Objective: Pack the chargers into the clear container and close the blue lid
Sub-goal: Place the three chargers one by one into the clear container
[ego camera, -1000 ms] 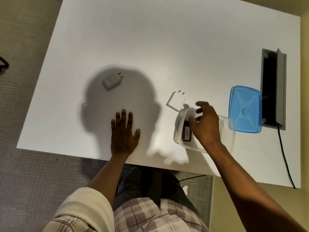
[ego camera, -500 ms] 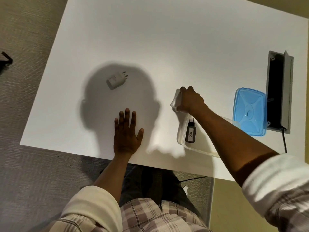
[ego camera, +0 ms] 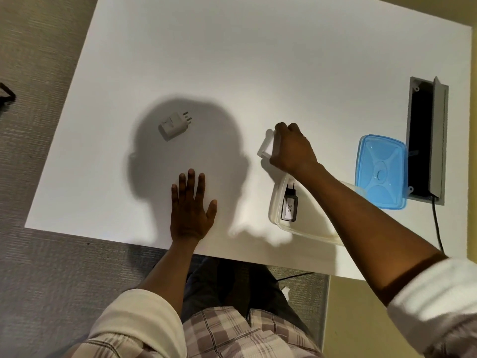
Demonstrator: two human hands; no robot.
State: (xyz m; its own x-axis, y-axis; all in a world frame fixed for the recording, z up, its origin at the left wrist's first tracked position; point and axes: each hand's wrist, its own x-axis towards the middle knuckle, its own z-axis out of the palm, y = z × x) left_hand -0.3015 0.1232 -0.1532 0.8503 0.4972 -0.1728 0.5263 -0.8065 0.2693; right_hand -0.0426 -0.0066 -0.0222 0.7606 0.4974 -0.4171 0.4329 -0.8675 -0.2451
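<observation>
In the head view, the right hand (ego camera: 293, 149) is closed around a flat white square charger (ego camera: 265, 148), tilted up on edge just beyond the clear rectangular plastic container (ego camera: 304, 228) near the counter's (ego camera: 258, 60) near edge. Inside the container a black charger (ego camera: 289, 205) lies with its long axis and prongs pointing toward the far edge. The blue plastic lid (ego camera: 380, 171) lies off, toward the right edge. A white cube charger (ego camera: 173, 126) rests left of centre, prongs pointing far-right. The left hand (ego camera: 191, 210) lies flat, fingers spread, empty.
</observation>
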